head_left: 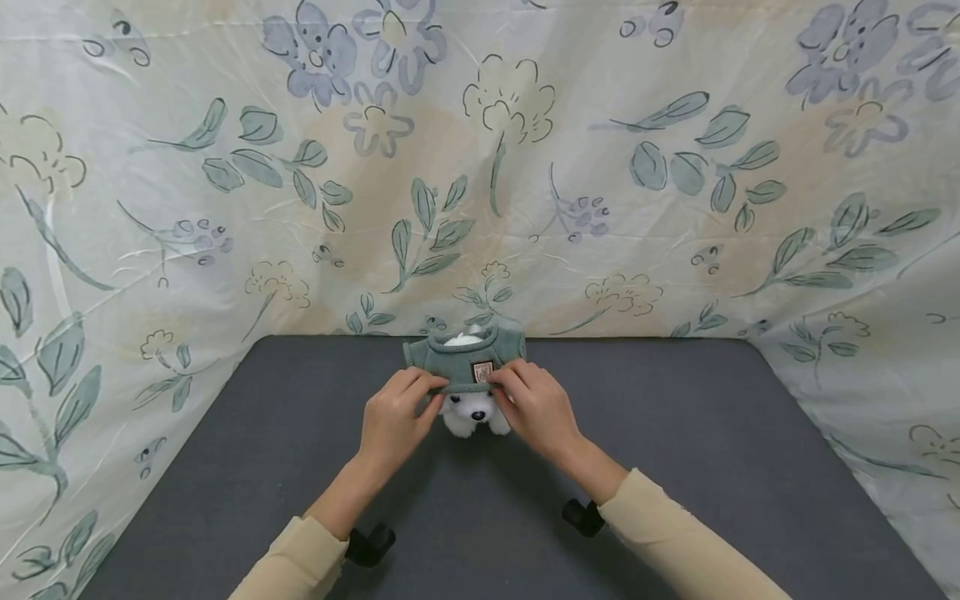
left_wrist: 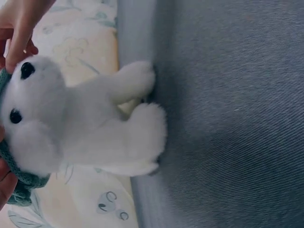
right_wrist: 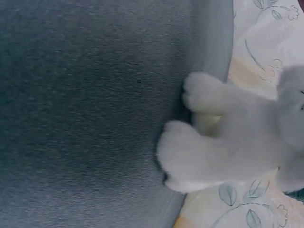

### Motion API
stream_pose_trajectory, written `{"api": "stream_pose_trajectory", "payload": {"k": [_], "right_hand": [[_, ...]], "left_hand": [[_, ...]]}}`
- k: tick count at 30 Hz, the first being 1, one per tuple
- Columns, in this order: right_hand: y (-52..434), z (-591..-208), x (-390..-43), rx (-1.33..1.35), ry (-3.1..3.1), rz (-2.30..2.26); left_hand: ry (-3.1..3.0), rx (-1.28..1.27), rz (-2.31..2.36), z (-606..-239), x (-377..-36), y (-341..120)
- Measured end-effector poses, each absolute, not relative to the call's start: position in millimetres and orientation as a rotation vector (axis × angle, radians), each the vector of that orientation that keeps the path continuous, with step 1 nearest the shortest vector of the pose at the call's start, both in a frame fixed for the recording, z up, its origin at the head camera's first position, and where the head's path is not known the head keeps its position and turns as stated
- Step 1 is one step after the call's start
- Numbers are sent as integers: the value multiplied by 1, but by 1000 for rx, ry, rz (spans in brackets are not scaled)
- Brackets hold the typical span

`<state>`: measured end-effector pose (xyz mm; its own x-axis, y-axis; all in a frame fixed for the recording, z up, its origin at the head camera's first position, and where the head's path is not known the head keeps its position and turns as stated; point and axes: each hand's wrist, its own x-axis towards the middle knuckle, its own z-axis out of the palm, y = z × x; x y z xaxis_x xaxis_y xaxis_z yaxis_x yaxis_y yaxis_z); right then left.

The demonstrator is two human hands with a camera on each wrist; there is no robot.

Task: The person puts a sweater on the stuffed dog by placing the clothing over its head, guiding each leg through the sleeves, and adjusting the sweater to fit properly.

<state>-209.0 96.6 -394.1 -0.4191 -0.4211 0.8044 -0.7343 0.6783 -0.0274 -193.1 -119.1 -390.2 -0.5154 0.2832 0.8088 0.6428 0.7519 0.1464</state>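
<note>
A small white plush dog (head_left: 471, 414) stands on the dark grey table (head_left: 675, 467) near its back edge, facing me. A green knitted sweater (head_left: 459, 358) with a small badge sits over the top of its head. My left hand (head_left: 423, 393) pinches the sweater's lower edge on the left side, and my right hand (head_left: 504, 385) pinches it on the right. The left wrist view shows the plush dog (left_wrist: 80, 123) with black eyes, its paws on the table, the sweater (left_wrist: 21, 185) round its head and fingertips at the frame's left edge. Only the dog's body and legs (right_wrist: 223, 147) show in the right wrist view.
A floral cloth (head_left: 480, 167) hangs as a backdrop behind and along both sides of the table. Black wrist camera mounts (head_left: 369, 546) sit under my forearms. Grey tabletop (right_wrist: 85, 114) stretches in front of the dog.
</note>
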Motion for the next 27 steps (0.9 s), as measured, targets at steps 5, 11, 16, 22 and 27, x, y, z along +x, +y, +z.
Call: {"api": "stream_pose_trajectory", "payload": {"k": [5,11,16,22,27], "right_hand": [[100,-403,-208,907,-2071,494],[104,-414,-205,922,-2061,470],[107,-420,-204,938,-2061,457],[111,-428,-206,1001,-2021,485],[115,-432,-204,1054,-2035,486]], "left_hand": [[-2133,-702,-543,-399,-189,-118],[-2124,-722,-543,-408,-185,-116],[-2108,-728,-542,-413,-184,-115],[-2099,-741,-548,-418,-181,-115],[-2088,-774,-535,-421,-180,-116]]}}
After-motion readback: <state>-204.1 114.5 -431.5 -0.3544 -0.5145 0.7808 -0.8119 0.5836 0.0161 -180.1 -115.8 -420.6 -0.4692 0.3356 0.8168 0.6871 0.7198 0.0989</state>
